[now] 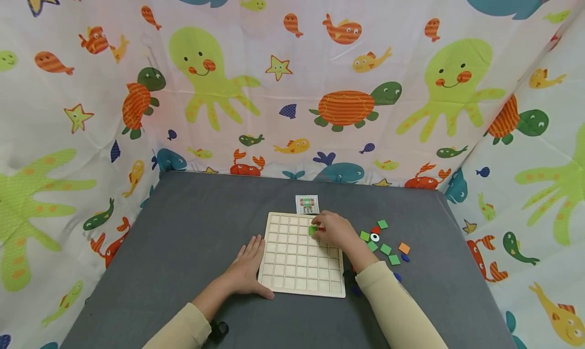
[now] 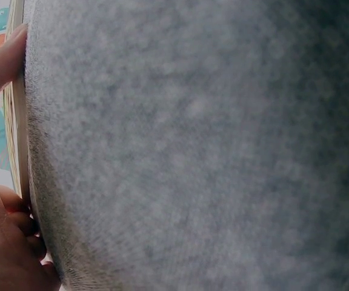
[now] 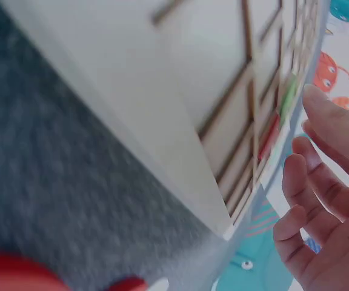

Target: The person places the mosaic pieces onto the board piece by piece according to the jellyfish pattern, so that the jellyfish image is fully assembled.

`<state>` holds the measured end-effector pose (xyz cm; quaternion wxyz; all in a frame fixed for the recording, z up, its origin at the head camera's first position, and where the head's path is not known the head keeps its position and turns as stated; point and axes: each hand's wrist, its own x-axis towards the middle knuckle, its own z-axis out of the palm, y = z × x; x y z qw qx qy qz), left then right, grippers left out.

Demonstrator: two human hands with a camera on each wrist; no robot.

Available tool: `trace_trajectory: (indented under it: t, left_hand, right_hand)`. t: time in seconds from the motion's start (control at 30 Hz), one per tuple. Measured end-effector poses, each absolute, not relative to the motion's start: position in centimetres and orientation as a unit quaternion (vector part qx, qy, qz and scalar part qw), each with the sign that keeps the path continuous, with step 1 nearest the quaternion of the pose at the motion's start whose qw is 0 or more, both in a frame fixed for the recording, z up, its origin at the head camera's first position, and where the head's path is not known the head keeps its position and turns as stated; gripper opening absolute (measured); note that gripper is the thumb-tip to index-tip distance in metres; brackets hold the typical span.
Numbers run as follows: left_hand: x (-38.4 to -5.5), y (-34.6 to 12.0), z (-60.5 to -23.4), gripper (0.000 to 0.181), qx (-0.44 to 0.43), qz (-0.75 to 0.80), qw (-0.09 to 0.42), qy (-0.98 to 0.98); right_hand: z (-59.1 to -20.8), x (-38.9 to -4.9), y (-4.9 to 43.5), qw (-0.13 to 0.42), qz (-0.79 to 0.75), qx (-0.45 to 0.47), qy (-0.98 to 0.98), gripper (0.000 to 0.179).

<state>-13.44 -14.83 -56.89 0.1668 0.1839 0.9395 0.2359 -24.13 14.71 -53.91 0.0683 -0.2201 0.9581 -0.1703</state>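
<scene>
A pale wooden grid board (image 1: 292, 267) lies on the grey table. At its left edge rests my left hand (image 1: 249, 267), fingers extended along the side and thumb at the near left corner. The left wrist view shows that thumb (image 2: 8, 57) against the board's edge. Over the board's far right part is my right hand (image 1: 335, 229), beside a green square tile (image 1: 313, 230) and a red piece (image 1: 322, 229). In the right wrist view both the green tile (image 3: 289, 96) and the red piece (image 3: 269, 137) sit in grid cells, with the loosely bent fingers holding nothing visible.
A small patterned picture card (image 1: 307, 204) lies just beyond the board. Right of the board are scattered green tiles (image 1: 386, 249), an orange tile (image 1: 404, 248), a white ring-like piece (image 1: 375, 237), a red piece (image 1: 376, 230) and blue pieces (image 1: 405, 257). A printed curtain (image 1: 274, 135) surrounds the table.
</scene>
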Motion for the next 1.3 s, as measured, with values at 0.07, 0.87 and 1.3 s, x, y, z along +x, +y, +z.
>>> trace_trajectory:
  t: [0.07, 0.87, 1.3]
  left_hand:
    - [-13.4, -14.8, -56.9, 0.147, 0.186, 0.244, 0.167, 0.937]
    - [-13.3, -14.9, -57.0, 0.146, 0.183, 0.235, 0.164, 0.941]
    - [-13.3, -14.8, -56.8, 0.146, 0.188, 0.235, 0.162, 0.940]
  right_hand:
    - [-53.5, -24.0, 15.1, 0.059, -0.174, -0.218, 0.958, 0.033]
    - [-51.0, -23.5, 23.0, 0.032, -0.240, -0.157, 0.958, 0.030]
    - [-52.3, -23.4, 28.8, 0.038, -0.300, -0.103, 0.948, 0.034]
